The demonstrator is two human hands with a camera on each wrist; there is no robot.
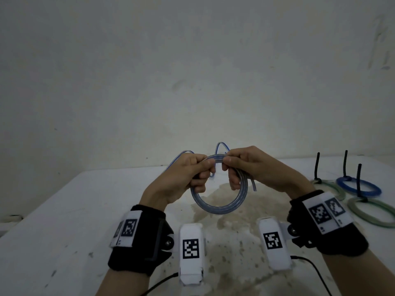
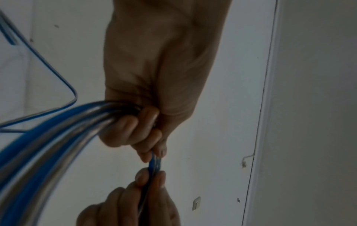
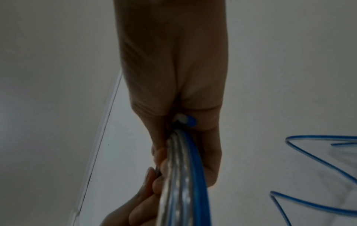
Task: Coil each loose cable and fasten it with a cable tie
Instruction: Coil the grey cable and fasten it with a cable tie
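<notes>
Both hands hold a translucent blue-striped cable (image 1: 220, 207) wound into a round coil above the white table (image 1: 64, 210). My left hand (image 1: 193, 167) grips the coil's top left, fingers curled round the strands (image 2: 81, 122). My right hand (image 1: 232, 165) pinches the top right of the coil, thumb and fingers closed on the strands (image 3: 181, 160). A short cut end (image 1: 253, 184) sticks out below the right hand. Loose cable (image 1: 180, 155) loops away behind both hands.
Three coiled cables fastened with black ties lie at the table's right: a blue one (image 1: 359, 186), a pale green one (image 1: 330, 186) and another green one (image 1: 372, 212). A stained patch (image 1: 233, 221) marks the table under the hands. A wall (image 1: 192, 71) stands behind.
</notes>
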